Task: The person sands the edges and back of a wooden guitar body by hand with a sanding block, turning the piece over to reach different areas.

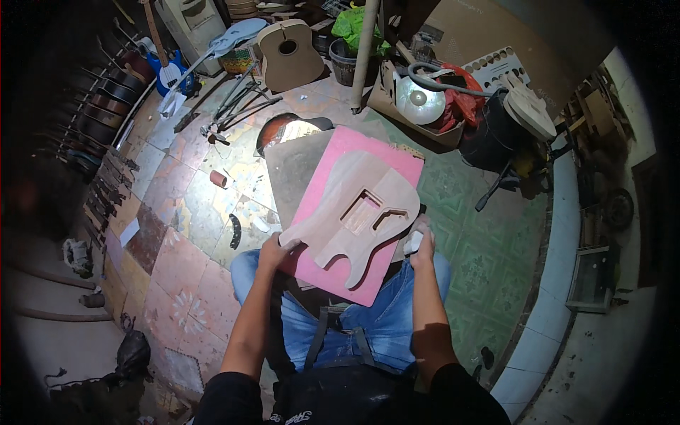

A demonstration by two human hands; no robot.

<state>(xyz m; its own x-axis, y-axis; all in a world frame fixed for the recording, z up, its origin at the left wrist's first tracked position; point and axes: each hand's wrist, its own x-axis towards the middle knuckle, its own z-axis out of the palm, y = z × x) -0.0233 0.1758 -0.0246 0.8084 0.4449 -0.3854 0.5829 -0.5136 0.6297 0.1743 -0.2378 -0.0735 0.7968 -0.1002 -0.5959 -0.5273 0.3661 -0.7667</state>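
Observation:
An unpainted wooden electric guitar body (333, 205) with routed cavities lies on a pink board (319, 173) in front of my lap. Its two horns point toward me. My left hand (275, 251) is closed on the tip of the left horn, the thumb on top. At the right edge of the pink board, my right hand (423, 248) is closed around a small folded white piece (413, 242); whether it is paper or cloth I cannot tell. That hand is close to the guitar body, apparently not touching it.
A grey board (287, 173) lies under the pink one. On the tiled floor are a reddish cylinder (218, 178), a dark curved strip (235, 231) and a folded metal stand (237, 103). Behind stand an acoustic guitar body (289, 57), a blue guitar (170, 74) and a cardboard box (418, 124).

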